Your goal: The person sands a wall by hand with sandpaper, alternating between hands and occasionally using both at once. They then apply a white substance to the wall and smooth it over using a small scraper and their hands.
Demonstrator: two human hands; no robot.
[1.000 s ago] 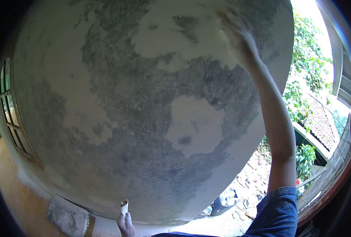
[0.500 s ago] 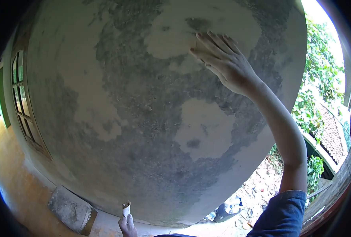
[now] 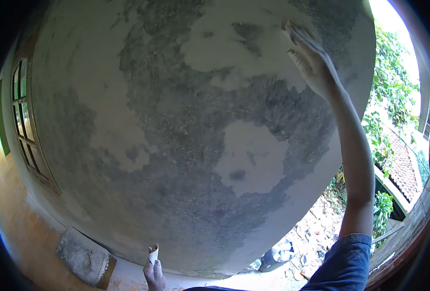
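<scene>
A grey plastered wall [image 3: 176, 145], patched with paler smooth areas, fills most of the view. My right hand [image 3: 314, 60] is raised to its upper right part, fingers stretched out along the surface and seen from the side. Whatever lies beneath the palm is hidden. Close to the fingertips is a pale patch with a dark smear [image 3: 248, 36] on it. Low in the view, my left hand [image 3: 154, 277] is closed around a small rolled sheet [image 3: 153, 253], pale outside and brownish at its upper end, held upright in front of the wall's base.
A dusty grey sack-like piece [image 3: 83, 257] lies on the floor at lower left, below a wood-framed window [image 3: 25, 121]. Past the wall's right edge are a dark bucket [image 3: 275, 257], rubble [image 3: 316, 230], leafy plants [image 3: 391, 77] and a tiled roof [image 3: 400, 162].
My right hand has swept to the right and slightly up across the wall, turning edge-on. The dark smear where it was looks longer. My left hand stays nearly still with the rolled sheet.
</scene>
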